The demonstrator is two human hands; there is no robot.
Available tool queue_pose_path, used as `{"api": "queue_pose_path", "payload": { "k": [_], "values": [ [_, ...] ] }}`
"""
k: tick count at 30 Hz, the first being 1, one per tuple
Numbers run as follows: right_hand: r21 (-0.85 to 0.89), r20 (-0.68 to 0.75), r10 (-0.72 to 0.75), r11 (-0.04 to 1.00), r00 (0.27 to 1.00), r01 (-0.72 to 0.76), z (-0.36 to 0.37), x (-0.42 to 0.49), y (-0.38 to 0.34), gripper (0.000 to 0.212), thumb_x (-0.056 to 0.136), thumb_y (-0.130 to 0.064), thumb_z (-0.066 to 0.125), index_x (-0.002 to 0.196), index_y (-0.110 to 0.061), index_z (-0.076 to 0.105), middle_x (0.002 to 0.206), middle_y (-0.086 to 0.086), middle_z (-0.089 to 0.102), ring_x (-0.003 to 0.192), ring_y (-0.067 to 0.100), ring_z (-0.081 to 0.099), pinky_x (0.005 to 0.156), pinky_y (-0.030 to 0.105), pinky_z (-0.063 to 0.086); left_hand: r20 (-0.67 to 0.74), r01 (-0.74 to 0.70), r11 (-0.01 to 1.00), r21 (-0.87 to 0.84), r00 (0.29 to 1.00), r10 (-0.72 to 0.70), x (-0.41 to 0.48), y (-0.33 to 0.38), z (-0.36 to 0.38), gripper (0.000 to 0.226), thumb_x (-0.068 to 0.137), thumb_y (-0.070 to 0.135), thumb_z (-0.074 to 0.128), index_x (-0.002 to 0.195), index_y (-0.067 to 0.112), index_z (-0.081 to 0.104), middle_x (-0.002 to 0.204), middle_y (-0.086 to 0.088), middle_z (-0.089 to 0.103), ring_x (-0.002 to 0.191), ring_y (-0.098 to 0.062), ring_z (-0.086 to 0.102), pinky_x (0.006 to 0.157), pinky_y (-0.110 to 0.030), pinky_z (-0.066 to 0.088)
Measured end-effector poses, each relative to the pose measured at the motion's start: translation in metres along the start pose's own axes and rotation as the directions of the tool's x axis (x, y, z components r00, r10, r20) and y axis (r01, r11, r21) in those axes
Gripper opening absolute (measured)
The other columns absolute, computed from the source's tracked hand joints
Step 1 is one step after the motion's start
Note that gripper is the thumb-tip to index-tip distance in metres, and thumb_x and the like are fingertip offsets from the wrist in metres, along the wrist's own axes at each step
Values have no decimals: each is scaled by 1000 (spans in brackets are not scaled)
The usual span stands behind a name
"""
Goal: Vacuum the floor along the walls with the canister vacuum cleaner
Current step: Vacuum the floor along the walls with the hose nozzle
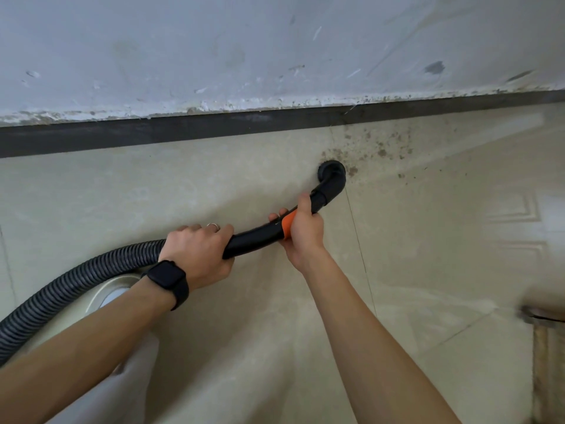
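Left hand (198,252) and right hand (302,231) both grip one hose (253,237); one nozzle (331,172) on floor (214,185).

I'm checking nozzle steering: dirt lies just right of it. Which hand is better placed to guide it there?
Right. The right hand grips the tube at its orange ring, nearest the nozzle and the dirt. The left hand holds farther back, by the hose.
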State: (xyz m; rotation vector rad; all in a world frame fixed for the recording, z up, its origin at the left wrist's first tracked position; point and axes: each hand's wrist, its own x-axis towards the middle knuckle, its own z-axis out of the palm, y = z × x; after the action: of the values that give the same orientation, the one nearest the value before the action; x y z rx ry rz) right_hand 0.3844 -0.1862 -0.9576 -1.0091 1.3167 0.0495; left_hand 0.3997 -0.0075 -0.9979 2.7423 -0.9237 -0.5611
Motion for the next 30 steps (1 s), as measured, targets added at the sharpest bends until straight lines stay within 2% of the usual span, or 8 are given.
{"api": "queue_pose_path", "payload": {
  "k": [11,15,18,23,27,30],
  "values": [
    [-48,29,-47,998,998,49,18,17,-16,29,108,-39,50,110,-11,47,72,3,57,56,18,65,61,34,58,32,29,1000,2,999,-29,19,-4,-11,23,88,43,46,105,28,49,89,6,61,78,-23,62,58,-28,33],
    [-70,54,-57,996,997,61,32,22,-28,27,108,-39,51,102,-13,46,66,2,56,54,18,63,56,31,57,37,58,998,-7,998,-57,27,-8,-16,24,89,42,46,107,27,48,92,5,61,80,-24,63,59,-29,32],
    [-76,63,-59,995,996,63,43,22,-30,28,107,-39,51,99,-13,46,66,2,55,54,19,62,58,32,57,10,81,997,-19,997,-80,26,-15,-17,23,88,42,47,106,28,48,89,5,60,77,-23,62,58,-28,33],
    [-64,93,-42,997,995,48,69,11,-7,27,107,-38,53,103,-11,48,68,5,57,53,19,63,60,33,57,36,131,990,-43,991,-130,2,-45,-23,19,85,41,51,101,29,50,82,8,57,71,-21,59,57,-28,33],
    [-53,145,-7,998,989,15,98,-8,20,28,106,-37,53,106,-9,47,64,4,58,50,21,65,59,32,58,90,184,983,-5,979,-183,-25,-82,-34,20,83,40,55,99,30,51,74,11,48,65,-18,48,59,-28,35],
    [-31,215,42,999,976,-37,114,-23,32,32,106,-39,55,114,-9,46,65,3,60,55,21,68,60,30,58,143,210,977,35,966,-213,-40,-104,-49,19,82,40,55,97,31,49,76,10,52,66,-17,48,61,-28,39]
  ]
}}
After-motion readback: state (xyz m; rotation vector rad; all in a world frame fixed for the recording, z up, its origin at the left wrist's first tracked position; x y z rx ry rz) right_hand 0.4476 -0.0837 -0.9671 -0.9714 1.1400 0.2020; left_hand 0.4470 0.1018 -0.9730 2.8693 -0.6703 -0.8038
